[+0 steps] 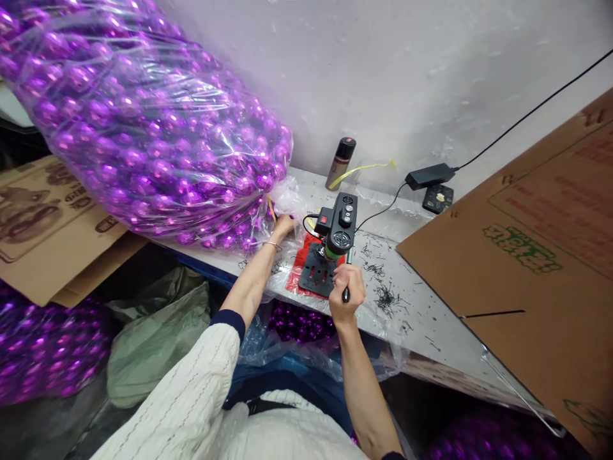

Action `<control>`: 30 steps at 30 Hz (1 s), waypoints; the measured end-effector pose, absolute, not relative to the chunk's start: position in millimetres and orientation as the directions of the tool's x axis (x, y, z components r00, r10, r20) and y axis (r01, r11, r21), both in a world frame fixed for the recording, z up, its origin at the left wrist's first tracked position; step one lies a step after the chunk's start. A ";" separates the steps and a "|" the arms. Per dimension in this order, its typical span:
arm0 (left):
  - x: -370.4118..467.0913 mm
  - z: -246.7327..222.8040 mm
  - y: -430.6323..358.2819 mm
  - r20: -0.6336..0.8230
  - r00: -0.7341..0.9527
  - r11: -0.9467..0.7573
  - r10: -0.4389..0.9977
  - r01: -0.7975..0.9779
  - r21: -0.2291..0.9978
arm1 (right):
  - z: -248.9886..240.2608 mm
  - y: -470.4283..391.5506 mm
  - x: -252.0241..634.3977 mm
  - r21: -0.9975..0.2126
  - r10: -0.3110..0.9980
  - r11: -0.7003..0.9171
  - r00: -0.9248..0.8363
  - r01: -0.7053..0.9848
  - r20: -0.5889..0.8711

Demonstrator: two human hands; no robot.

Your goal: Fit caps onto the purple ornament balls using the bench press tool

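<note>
A small black bench drill press [341, 227] stands on the table with a red sheet [297, 268] beneath its base plate. My right hand [347, 291] is closed around the press's black-tipped lever handle [345, 295]. To the left of the press, my left hand [284, 226] is at the gathered mouth of a large clear plastic bag [158, 128] full of shiny purple balls. Its fingers look curled in, partly hidden, and what they hold cannot be made out. A yellow strip [272, 209] lies close to those fingers.
Black shavings [384, 296] litter the table right of the press. A spray can [340, 164] and a power adapter [430, 175] with its cable are at the back. Cardboard boxes [541, 268] flank the table. Purple balls [301, 321] lie in a container under its front edge.
</note>
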State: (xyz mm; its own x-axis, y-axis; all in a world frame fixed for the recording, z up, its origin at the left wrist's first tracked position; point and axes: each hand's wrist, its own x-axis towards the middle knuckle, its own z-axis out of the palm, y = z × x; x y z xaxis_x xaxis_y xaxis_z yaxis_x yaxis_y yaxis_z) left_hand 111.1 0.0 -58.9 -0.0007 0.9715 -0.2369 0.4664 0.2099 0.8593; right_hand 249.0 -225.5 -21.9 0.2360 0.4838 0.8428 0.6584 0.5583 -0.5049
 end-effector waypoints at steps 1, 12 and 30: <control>109.8 -57.1 -1.9 -0.256 0.008 0.231 0.967 0.404 0.885 | -22.0 -225.4 249.5 -0.500 0.484 0.561 0.228 0.660 0.845; 26.4 -32.4 -80.9 -0.274 0.106 0.288 0.956 -0.523 0.802 | -22.8 -224.9 251.7 -0.493 0.483 0.576 0.214 0.652 0.849; 108.6 -93.2 -176.3 -0.318 0.156 0.354 0.935 -0.453 0.818 | 25.2 -220.6 262.4 -0.528 0.585 0.475 0.196 0.704 0.787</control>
